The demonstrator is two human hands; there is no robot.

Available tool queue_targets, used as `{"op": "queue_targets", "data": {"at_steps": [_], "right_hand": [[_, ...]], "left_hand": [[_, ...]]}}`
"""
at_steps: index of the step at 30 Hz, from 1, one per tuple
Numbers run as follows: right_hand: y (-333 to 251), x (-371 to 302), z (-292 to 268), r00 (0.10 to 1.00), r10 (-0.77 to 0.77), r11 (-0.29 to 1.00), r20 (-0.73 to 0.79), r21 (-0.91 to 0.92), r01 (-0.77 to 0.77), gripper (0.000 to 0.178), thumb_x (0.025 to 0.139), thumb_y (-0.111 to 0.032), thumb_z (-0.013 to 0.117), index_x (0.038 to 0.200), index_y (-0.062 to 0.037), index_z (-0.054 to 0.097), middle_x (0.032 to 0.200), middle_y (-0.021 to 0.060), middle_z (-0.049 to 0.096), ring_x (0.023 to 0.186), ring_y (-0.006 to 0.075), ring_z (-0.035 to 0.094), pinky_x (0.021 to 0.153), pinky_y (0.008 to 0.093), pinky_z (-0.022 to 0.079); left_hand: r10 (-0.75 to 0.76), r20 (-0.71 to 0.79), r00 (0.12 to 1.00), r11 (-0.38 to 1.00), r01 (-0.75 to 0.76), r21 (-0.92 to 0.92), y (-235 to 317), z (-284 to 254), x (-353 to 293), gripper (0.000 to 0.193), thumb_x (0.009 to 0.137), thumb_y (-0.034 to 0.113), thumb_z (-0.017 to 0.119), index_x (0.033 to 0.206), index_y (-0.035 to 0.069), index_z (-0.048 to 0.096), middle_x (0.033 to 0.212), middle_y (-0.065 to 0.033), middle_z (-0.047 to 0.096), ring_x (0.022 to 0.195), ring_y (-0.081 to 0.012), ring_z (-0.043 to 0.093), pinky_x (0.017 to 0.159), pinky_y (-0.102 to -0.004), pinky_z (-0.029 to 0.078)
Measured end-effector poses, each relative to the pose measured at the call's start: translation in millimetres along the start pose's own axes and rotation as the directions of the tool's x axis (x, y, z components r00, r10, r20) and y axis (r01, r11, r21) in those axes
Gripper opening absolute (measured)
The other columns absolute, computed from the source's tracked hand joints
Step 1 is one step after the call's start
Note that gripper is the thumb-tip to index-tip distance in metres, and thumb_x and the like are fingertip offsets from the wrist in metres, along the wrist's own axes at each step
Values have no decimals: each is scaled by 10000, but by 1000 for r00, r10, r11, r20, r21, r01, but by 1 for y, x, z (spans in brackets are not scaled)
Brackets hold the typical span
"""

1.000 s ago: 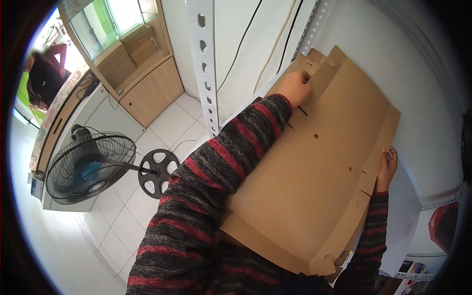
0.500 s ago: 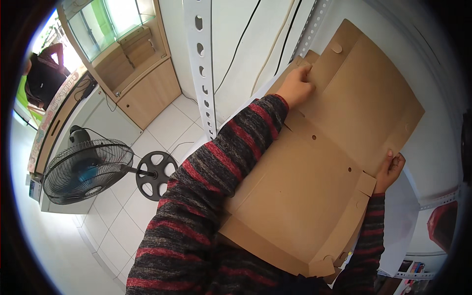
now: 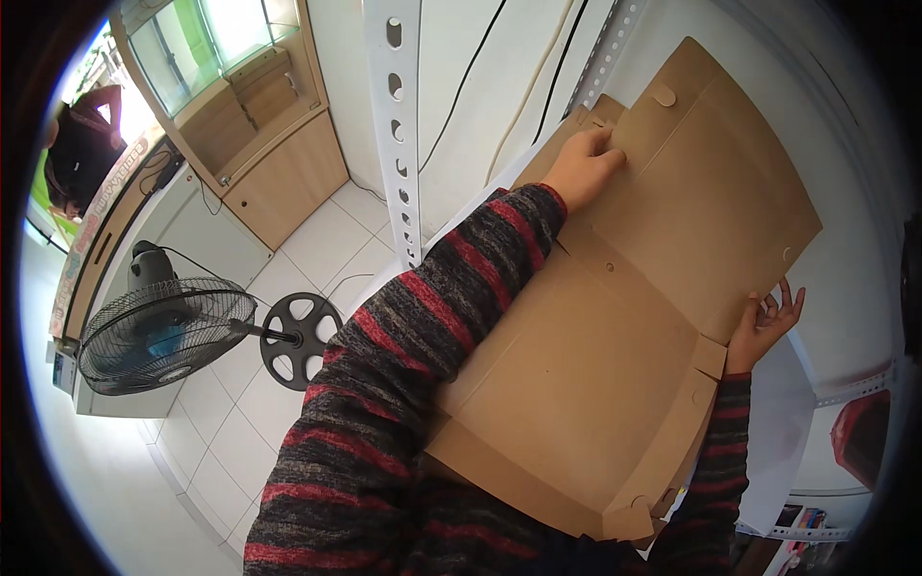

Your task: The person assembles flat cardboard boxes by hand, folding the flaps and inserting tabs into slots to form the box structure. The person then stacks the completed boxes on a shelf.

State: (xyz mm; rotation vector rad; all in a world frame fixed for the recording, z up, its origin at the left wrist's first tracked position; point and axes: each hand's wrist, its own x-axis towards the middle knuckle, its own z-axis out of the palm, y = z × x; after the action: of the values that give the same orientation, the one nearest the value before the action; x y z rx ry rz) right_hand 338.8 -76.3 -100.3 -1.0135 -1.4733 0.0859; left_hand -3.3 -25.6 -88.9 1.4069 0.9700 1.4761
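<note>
A brown cardboard box [image 3: 557, 374], unfolded and partly flat, stretches across in front of me, its large lid panel [image 3: 730, 182] raised at the far right. Side flaps, tab slots and a small round hole show on it. My left hand [image 3: 586, 168] is closed at the flap along the lid's left side, thumb and curled fingers against the board. Beside the fold on the right edge is my right hand [image 3: 764, 331], its fingers spread and its thumb near the board; whether the palm touches the box is hard to tell.
To the left a black standing fan [image 3: 168, 331] leans over the tiled floor, by a counter [image 3: 125, 326] and a glass-topped wooden cabinet [image 3: 293, 178]. A white perforated metal post [image 3: 396, 125] rises just beyond my left arm. Someone in dark clothes [image 3: 84, 154] is at far left.
My right hand's fingers have opened from a curled hold on the box edge to spread out. My left hand has shifted slightly right, and the lid panel has tilted a little.
</note>
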Motion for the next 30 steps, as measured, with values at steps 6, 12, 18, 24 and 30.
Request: {"op": "queue_targets", "data": {"at_steps": [6, 12, 18, 24, 30], "right_hand": [[-3, -3, 5, 1000, -14, 999, 17, -41, 15, 787, 857, -17, 674, 1473, -39, 184, 1379, 160, 410, 1007, 180, 529, 826, 291, 471], [-5, -4, 5, 1000, 0, 997, -15, -71, -1, 770, 838, -4, 693, 1464, -47, 248, 1271, 97, 448, 969, 155, 510, 819, 276, 460], [5, -6, -1, 1000, 3, 996, -24, -93, -5, 682, 861, -19, 666, 1450, -37, 324, 1140, 54, 489, 963, 133, 509, 842, 269, 448], [4, -4, 1, 998, 61, 998, 23, 11, -61, 588, 892, -37, 635, 1418, -17, 373, 1076, 38, 537, 977, 129, 536, 878, 269, 445], [0, -2, 6, 976, 208, 957, 65, 194, -216, 482, 911, -46, 629, 1350, 13, 439, 1144, 65, 584, 1022, 123, 555, 897, 270, 444]], "left_hand": [[8, -41, 999, 999, -9, -34, -2, 1, -2, 385, 865, 160, 516, 1158, -79, 587, 1069, -161, 670, 984, -222, 635, 881, -328, 479], [2, -55, 999, 1000, -1, 18, -3, -1, 1, 346, 885, 185, 517, 1108, -66, 603, 1021, -150, 669, 930, -199, 629, 834, -330, 478], [104, -28, 994, 994, -104, -15, -13, 3, 6, 337, 931, 193, 554, 1177, -38, 554, 1076, -174, 651, 984, -233, 628, 869, -349, 471], [280, -51, 959, 960, -279, 20, -36, 5, 18, 363, 936, 123, 570, 1262, -4, 475, 1215, -218, 593, 1154, -311, 575, 962, -370, 441], [312, -57, 948, 949, -308, 59, -43, 2, 22, 271, 933, 101, 560, 1173, 3, 484, 1115, -213, 614, 1063, -304, 608, 903, -378, 463]]}}
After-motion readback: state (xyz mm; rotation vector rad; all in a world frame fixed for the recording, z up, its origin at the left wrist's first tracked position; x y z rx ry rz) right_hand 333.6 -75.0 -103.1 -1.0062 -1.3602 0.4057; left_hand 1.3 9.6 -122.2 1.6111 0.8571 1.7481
